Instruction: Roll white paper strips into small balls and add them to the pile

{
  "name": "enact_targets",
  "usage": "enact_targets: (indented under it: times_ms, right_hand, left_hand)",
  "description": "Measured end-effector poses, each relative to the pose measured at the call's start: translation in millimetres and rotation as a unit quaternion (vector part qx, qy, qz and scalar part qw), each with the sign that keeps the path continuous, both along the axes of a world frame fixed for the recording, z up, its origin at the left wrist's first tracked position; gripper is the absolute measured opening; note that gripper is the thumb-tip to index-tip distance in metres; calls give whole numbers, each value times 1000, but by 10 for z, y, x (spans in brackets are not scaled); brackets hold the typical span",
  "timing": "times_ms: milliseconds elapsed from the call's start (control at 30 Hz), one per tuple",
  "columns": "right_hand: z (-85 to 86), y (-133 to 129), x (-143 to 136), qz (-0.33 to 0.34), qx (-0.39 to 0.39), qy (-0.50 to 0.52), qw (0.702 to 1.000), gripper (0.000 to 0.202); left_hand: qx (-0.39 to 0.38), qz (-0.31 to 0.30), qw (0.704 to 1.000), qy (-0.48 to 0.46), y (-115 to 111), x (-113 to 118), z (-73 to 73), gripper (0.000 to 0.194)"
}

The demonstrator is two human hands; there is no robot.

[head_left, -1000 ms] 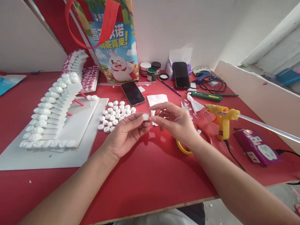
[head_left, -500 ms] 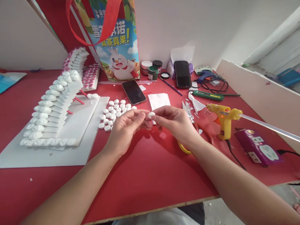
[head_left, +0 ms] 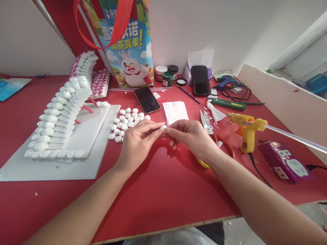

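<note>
A small white rolled flower (head_left: 163, 128) is pinched between the fingertips of both hands, over the red table. My left hand (head_left: 139, 143) holds its left side with thumb and forefinger. From the right, my right hand (head_left: 192, 136) grips the same piece; its lower fingers curl beneath. Just behind the hands lies a stack of white paper squares (head_left: 175, 112). Several finished white flowers (head_left: 124, 127) sit left of my left hand. Farther left, a stepped white model (head_left: 63, 115) edged with white flowers rests on a white board (head_left: 99, 153).
A yellow glue gun (head_left: 246, 131) stands on the right beside a purple power socket (head_left: 284, 161). Scissors (head_left: 205, 122) lie partly under my right forearm. Behind are a phone (head_left: 147, 99), paint jars (head_left: 168, 79), a green cutter (head_left: 229, 104) and a tall printed bag (head_left: 133, 51).
My left thumb and fingers have closed onto the small white flower, which is now more covered by fingertips. The whole view has shifted slightly.
</note>
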State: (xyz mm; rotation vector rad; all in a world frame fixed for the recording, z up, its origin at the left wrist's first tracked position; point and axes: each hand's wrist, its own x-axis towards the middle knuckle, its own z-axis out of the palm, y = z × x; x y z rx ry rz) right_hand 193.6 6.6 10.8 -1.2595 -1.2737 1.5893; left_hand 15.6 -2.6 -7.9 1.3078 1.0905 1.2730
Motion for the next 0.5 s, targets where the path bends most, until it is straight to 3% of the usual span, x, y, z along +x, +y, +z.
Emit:
enact_targets:
  times_ms: [200,333,500]
  right_hand:
    - [50,-22,7,38,36,-63,997,41]
    - [66,-30,29,80,121,-174,974,31]
    - [34,-42,-6,47,150,-240,958,26]
  left_hand:
    - [-6,-21,1000,1,-33,21,20,14]
    - [-8,-31,999,30,-46,36,44,12]
    - [-2,-22,999,47,-58,71,34,9]
